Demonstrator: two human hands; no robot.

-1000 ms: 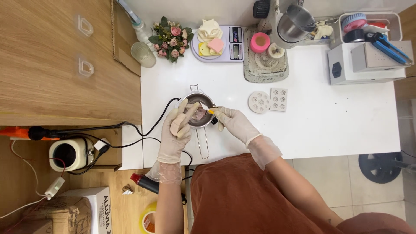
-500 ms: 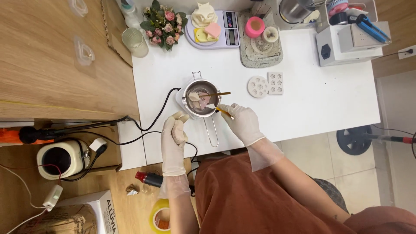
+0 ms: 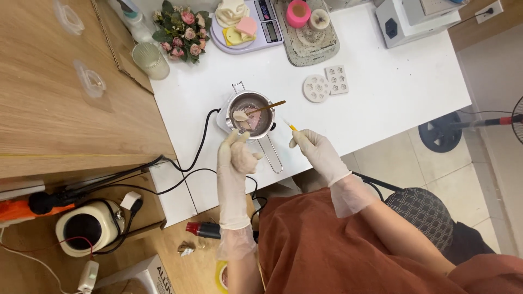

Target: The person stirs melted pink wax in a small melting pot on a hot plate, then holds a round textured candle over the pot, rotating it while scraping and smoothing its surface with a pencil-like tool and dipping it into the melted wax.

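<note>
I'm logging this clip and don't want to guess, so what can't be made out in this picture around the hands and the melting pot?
Head view only:
- Left hand: a pale lump sits in the gloved fingers; what it is stays too small to tell.
- Right hand: its yellow-tipped tool is mostly hidden by the fist.
- Melting pot: contents blurred, pinkish pieces only.
- Digital scale: cut off by the top edge.
</note>
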